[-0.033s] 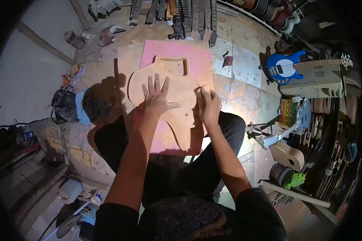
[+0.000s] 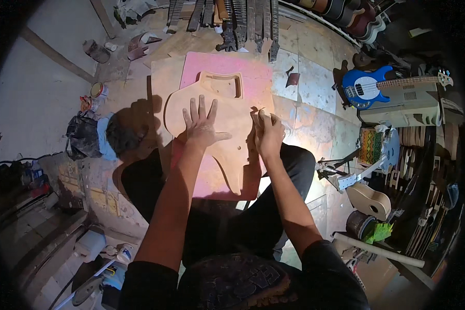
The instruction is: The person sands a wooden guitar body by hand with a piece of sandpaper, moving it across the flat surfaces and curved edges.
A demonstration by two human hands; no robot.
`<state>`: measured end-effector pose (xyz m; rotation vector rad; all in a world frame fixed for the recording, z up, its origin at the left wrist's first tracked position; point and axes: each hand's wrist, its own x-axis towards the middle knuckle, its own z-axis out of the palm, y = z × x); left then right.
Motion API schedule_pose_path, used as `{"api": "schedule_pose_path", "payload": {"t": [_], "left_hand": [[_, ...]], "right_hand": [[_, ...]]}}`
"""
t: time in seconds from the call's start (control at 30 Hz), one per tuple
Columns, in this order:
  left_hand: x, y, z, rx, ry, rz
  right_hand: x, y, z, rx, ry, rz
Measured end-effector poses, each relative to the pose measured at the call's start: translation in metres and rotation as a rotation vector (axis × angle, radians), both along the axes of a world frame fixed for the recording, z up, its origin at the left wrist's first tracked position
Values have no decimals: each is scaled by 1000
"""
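An unpainted wooden guitar body lies flat on a pink board across my lap. It has a routed rectangular cavity near its far end and a small hole near its right edge. My left hand rests flat on the wood, fingers spread and thumb out to the right. At the right edge of the body, my right hand is closed in a pinch. A small thin edge shows at its fingertips, too small to name. The hand's shadow darkens the wood's side beneath it.
Several guitar necks lie beyond the board. A dark red scrap is on the tiled floor. To the right are a blue bass guitar, an acoustic guitar body and a long pale tube. A black plastic bag sits at left.
My right hand has turned slightly and its fingers look sharper, no longer blurred, at the same edge of the guitar body. My left hand has stayed in place.
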<state>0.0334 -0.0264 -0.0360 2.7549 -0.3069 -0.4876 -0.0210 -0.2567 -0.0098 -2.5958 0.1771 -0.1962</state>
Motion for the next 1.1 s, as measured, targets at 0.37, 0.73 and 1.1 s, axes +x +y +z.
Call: {"api": "schedule_pose_path", "payload": {"t": [0.37, 0.73, 1.1], "left_hand": [[1, -3, 0, 20, 52, -18], [0, 15, -1, 29, 100, 18], [4, 4, -9, 40, 104, 8]], "right_hand": [[4, -12, -14, -37, -34, -214], [-27, 20, 13, -39, 177, 69], [-81, 20, -12, 16, 68, 267]]}}
